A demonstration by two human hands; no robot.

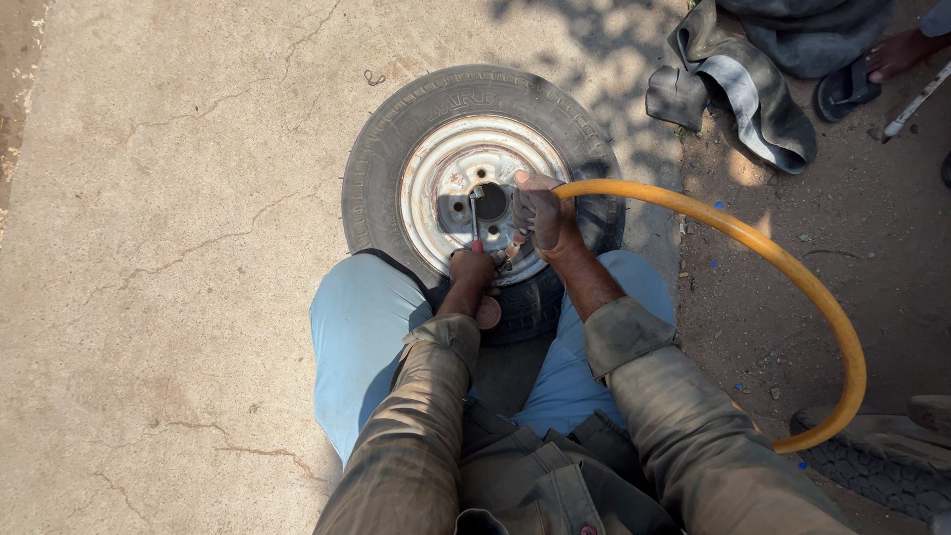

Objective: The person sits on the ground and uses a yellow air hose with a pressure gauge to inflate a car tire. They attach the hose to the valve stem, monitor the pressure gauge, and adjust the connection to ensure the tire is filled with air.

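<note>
— Wheel [466, 129] lies flat on the concrete [149, 248], between our knees. What can slip?

— Our left hand [472, 267] is closed on a thin tool [475, 218] at the hub; the right hand [540, 213] grips the hose [792, 272]. If the grip loosens, we think the hose may spring away.

— Count?

— One wheel, one hose, one tool, two hands.

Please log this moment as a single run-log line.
left hand: grips thin tool at wheel rim | right hand: holds yellow hose end at rim | tyre: flat on concrete, between knees
</note>
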